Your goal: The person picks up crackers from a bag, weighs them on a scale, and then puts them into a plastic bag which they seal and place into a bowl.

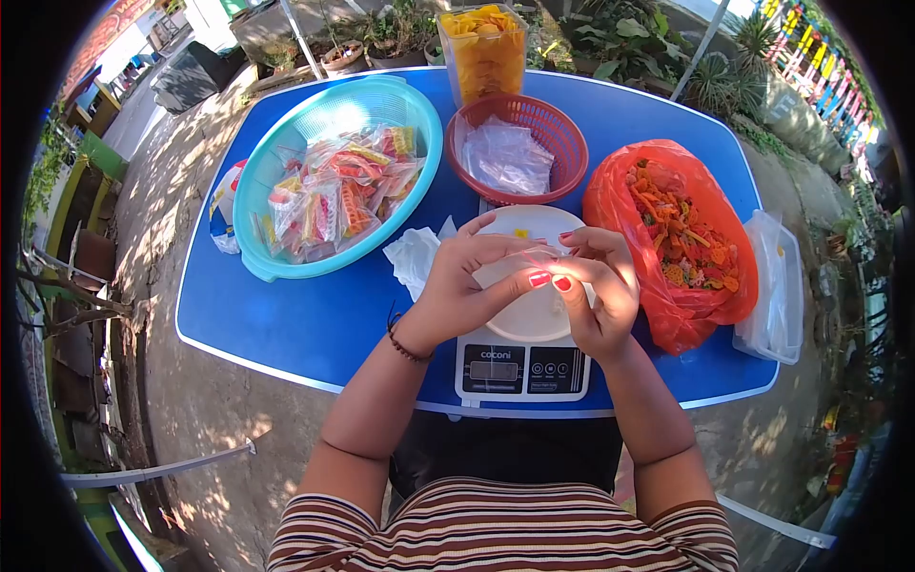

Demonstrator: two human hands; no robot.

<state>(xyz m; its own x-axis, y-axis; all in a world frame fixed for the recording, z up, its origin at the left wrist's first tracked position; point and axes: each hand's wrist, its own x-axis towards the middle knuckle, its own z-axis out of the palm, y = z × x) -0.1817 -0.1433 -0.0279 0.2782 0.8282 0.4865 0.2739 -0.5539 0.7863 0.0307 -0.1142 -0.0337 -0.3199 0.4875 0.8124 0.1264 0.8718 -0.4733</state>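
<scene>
My left hand (474, 274) and my right hand (604, 289) meet over a white kitchen scale (524, 370). Thumbs and fingertips are pinched together around what looks like a thin clear plastic bag (541, 256), mostly covered by the fingers. Below them, a round pale plate (524, 327) rests on the scale, with a small yellow piece near its far side. A crumpled white plastic bag (410, 263) lies beside my left wrist. Close to my right hand stands an open red plastic bag (620, 195) full of orange and coloured snack pieces.
On the blue table (276, 324), a turquoise basket (419, 105) at left holds many filled packets. Behind the scale, a red basket (569, 153) contains clear bags. A tub of yellow chips (486, 57) stands at the back; a clear plastic container (777, 296) sits far right.
</scene>
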